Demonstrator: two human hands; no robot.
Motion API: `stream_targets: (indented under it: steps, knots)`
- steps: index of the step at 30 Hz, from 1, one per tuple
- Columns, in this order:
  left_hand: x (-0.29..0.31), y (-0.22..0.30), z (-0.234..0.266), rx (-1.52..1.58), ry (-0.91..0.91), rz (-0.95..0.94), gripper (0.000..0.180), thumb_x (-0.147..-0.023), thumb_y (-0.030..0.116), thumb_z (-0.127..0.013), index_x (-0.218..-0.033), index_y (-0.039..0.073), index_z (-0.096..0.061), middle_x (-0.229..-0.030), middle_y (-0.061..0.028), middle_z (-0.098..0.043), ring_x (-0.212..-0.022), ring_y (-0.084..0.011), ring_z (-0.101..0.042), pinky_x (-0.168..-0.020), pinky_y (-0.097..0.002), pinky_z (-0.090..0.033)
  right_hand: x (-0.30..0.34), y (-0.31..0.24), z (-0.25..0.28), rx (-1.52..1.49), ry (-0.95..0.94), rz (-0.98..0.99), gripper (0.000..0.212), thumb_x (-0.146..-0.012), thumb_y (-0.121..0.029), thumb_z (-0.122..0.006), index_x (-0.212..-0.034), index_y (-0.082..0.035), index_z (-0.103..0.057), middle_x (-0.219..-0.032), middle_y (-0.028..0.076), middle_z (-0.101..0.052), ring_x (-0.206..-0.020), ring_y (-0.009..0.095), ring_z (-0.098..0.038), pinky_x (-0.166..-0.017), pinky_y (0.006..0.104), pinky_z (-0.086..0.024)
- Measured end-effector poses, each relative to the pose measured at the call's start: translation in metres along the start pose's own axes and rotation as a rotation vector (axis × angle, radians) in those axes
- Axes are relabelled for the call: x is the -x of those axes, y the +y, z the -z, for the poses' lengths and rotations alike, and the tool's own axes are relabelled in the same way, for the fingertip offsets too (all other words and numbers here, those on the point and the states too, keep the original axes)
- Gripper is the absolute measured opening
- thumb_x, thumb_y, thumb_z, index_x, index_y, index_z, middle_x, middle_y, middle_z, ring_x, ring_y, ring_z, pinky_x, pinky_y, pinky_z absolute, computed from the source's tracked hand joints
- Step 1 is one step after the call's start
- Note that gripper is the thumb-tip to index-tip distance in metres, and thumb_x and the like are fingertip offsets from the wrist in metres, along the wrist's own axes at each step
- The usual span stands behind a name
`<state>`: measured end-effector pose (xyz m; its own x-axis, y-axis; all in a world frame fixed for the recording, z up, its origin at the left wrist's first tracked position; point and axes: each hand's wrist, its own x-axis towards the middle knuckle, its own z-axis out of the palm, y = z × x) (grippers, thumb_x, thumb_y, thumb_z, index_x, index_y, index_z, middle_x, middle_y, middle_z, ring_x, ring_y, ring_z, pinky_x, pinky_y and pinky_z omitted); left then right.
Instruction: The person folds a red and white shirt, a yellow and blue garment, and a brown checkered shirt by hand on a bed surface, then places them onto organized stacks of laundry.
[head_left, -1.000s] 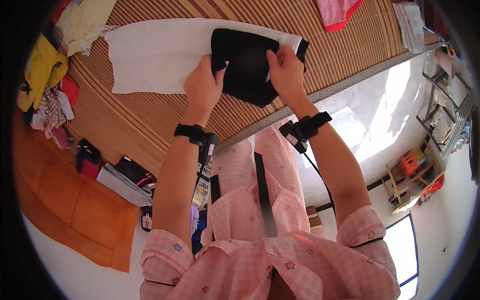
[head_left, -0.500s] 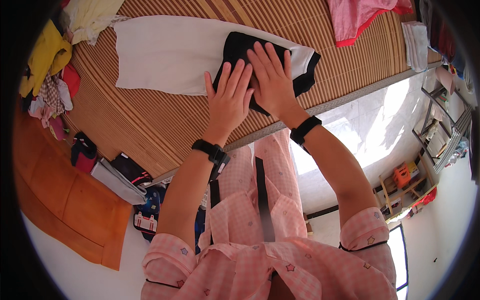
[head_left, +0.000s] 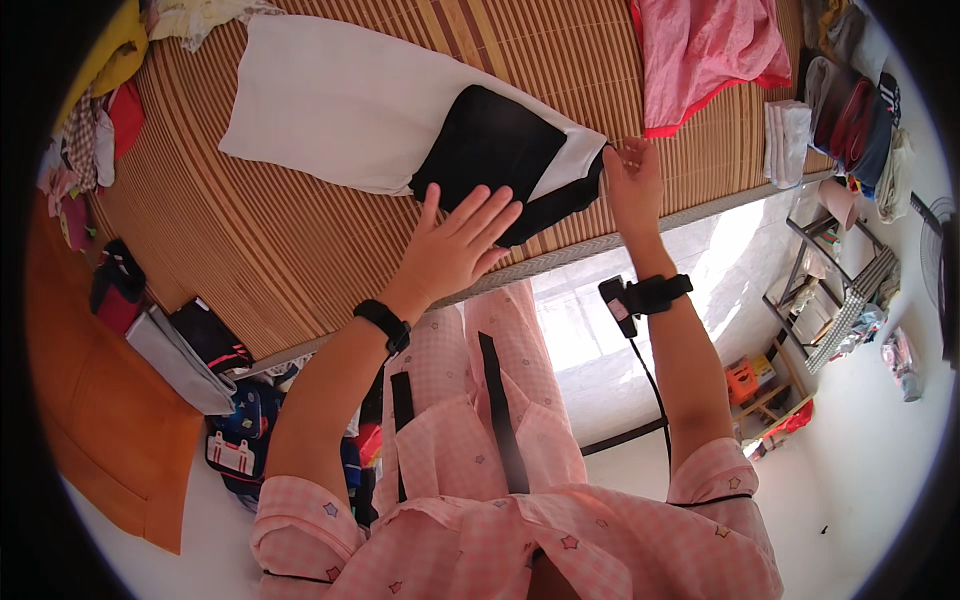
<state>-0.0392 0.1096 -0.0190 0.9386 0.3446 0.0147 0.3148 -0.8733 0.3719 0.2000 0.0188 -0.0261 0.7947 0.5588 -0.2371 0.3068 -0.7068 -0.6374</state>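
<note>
A long white garment with black parts lies flat on a slatted bamboo mat, a black section folded over its right half. My left hand rests palm down on the near edge of that black section, its fingers stretched and spread. At the garment's right end, my right hand has its fingers bent round the black-trimmed edge and seems to pinch it; the fingertips are partly hidden. Each wrist wears a black strap, and the right one carries a small device with a cable.
A pink garment with red trim lies at the far right, near a folded white cloth stack. Heaped clothes and bags line the left side. The bamboo mat ends at a grey woven border close to my legs.
My right hand has left the black section and moved right to the garment's end. My left hand has slid toward me on the black cloth. The whole view has shifted slightly.
</note>
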Motion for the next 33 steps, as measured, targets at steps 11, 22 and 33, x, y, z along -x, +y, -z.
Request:
stream_targets:
  steps: [11, 22, 33]
  knots:
    - [-0.005, 0.009, -0.014, 0.264, -0.196, 0.099, 0.073, -0.076, 0.042, -0.065, -0.139, 0.025, -0.033, -0.145, -0.0015, -0.028, -0.134, -0.0203, -0.026, -0.108, -0.0532, -0.018, -0.014, -0.001, -0.006, -0.098, -0.461, -0.359, 0.036, -0.077, -0.019, -0.065, -0.101, 0.007, -0.061, -0.087, 0.012, -0.065, -0.078, 0.018, -0.061, -0.068, 0.0311, -0.047]
    - [0.005, 0.008, -0.031, 0.204, 0.121, 0.324, 0.065, -0.064, 0.016, -0.072, -0.123, 0.004, -0.047, -0.136, -0.0137, -0.040, -0.129, -0.0283, -0.036, -0.107, -0.0480, -0.025, 0.003, -0.078, 0.010, -0.753, -0.679, -0.653, 0.031, -0.083, -0.012, -0.050, -0.112, -0.001, -0.050, -0.092, 0.010, -0.061, -0.077, 0.019, -0.063, -0.061, 0.0328, -0.054]
    - [0.011, -0.086, 0.060, 1.664, 1.040, 1.017, 0.045, -0.087, 0.020, -0.060, -0.126, 0.002, -0.046, -0.111, -0.0061, -0.057, -0.097, -0.0125, -0.053, -0.087, -0.0279, -0.041, -0.021, -0.268, -0.058, -0.900, -1.003, -0.207, 0.036, -0.088, -0.034, -0.056, -0.102, -0.004, -0.044, -0.085, 0.013, -0.058, -0.077, 0.026, -0.062, -0.069, 0.0346, -0.050]
